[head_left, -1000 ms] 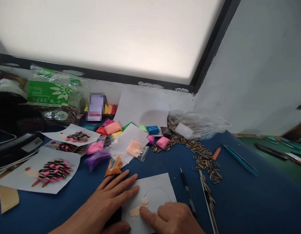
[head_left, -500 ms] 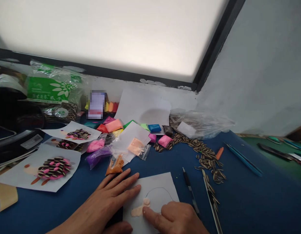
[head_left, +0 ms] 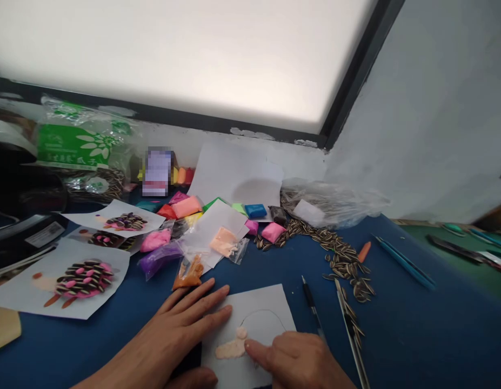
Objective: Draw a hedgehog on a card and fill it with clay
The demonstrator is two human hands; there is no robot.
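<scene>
My left hand (head_left: 185, 329) lies spread over the left side of a small white sheet of paper (head_left: 266, 300), fingers apart and holding nothing. A pale peach piece of modelling clay (head_left: 229, 349), flattened and long, sticks to the sheet with a small round lump at its upper right. The index fingertip of my right hand (head_left: 301, 356) touches the right end of this clay, while its other visible fingers are curled in. My right thumb is hidden. Above the clay a thin curved line is drawn on the paper, partly covered by my right hand.
Right of the sheet lie a black pen (head_left: 312, 302), a silver craft knife (head_left: 351, 340) and scattered sunflower seeds (head_left: 341, 259). Bags of coloured clay (head_left: 224, 241) lie behind it. Printed hedgehog pictures (head_left: 86, 281) are at left. A blue pen-like tool (head_left: 404, 263) lies far right.
My right index fingertip has shifted slightly right along the clay, showing more of its end. My left hand stays on the paper. The whole view has shifted a little.
</scene>
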